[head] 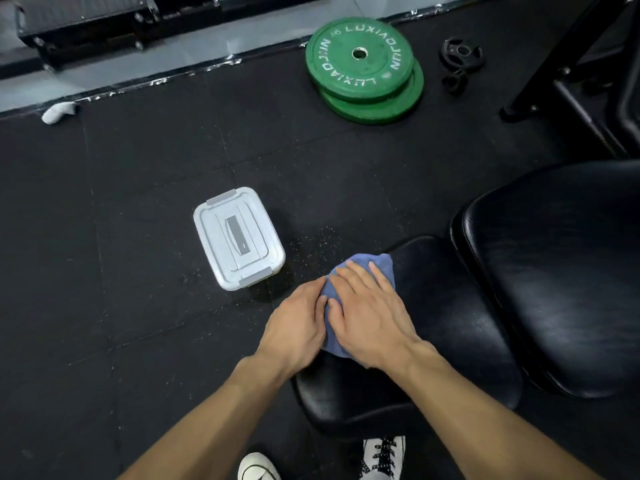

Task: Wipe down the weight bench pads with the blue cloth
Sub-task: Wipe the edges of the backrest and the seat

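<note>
Both your forearms come up from the bottom edge and meet just below the middle of the frame. Your right hand [372, 315] lies palm down on the blue cloth [360, 282], fingers spread and flat, pressing rather than gripping. Your left hand [294, 325] sits just beside it on the left, knuckles up, fingers curled down over the cloth's left edge; whether they pinch the fabric I cannot tell, since their tips are hidden.

The cloth is bunched on the upper left corner of the small black seat pad [433, 341], spilling a little past its edge. The larger back pad [561, 278] fills the right side, just beside the seat pad.

On the dark rubber floor [138, 237], a closed grey plastic box [239, 237] sits left of the cloth, near it but apart. Two stacked green weight plates [363, 71] lie at the upper centre. Your white laced shoes [382, 455] show at the bottom.
</note>
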